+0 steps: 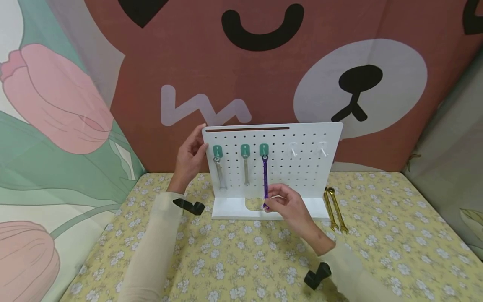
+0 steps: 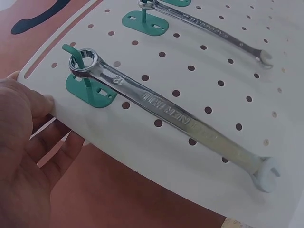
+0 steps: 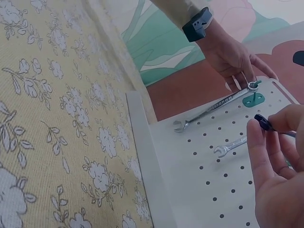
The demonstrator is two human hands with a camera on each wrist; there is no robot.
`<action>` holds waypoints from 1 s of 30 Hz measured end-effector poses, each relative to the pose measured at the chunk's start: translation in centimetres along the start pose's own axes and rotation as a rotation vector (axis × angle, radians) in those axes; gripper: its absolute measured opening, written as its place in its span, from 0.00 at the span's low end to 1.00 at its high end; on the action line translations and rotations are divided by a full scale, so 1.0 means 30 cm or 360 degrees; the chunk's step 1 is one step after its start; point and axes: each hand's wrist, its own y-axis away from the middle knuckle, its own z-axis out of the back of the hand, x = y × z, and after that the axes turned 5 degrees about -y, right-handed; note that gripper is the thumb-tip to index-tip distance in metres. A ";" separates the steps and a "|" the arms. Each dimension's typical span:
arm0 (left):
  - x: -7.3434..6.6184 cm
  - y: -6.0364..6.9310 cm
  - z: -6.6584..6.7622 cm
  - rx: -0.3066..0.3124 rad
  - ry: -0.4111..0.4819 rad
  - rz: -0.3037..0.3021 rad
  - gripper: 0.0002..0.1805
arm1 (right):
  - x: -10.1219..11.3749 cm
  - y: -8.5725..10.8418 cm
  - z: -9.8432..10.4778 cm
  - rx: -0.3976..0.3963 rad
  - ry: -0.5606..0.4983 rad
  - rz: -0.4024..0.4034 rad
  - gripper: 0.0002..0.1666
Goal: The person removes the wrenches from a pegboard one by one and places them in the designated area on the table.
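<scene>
A white board [image 1: 302, 168] stands on a flowered tablecloth [image 1: 226, 264] before a cartoon backdrop [image 1: 188, 54]. The left hand [image 1: 188, 159] grips the board's edge; the right hand [image 1: 288, 204] pinches the purple wrench [image 1: 265, 176] at the rightmost green hook [image 1: 263, 148].

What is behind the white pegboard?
A brown printed backdrop shows above the pegboard and through its top slot; the left hand grips its side edge. Anything else directly behind it is covered.
</scene>
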 end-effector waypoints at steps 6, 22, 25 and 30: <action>0.005 -0.008 0.008 0.0022 -0.0008 -0.0047 0.28 | 0.011 0.005 0.003 0.0025 0.0005 0.0004 0.20; 0.012 -0.007 0.012 0.0058 0.0030 -0.0031 0.28 | 0.037 0.010 0.005 0.0056 -0.0080 0.0043 0.19; 0.014 -0.005 0.013 0.0056 0.0027 -0.0018 0.28 | 0.041 0.011 0.005 0.0065 -0.0090 0.0036 0.20; 0.013 -0.005 0.012 0.0059 0.0021 -0.0012 0.28 | 0.053 0.016 0.005 0.0068 -0.0097 0.0018 0.20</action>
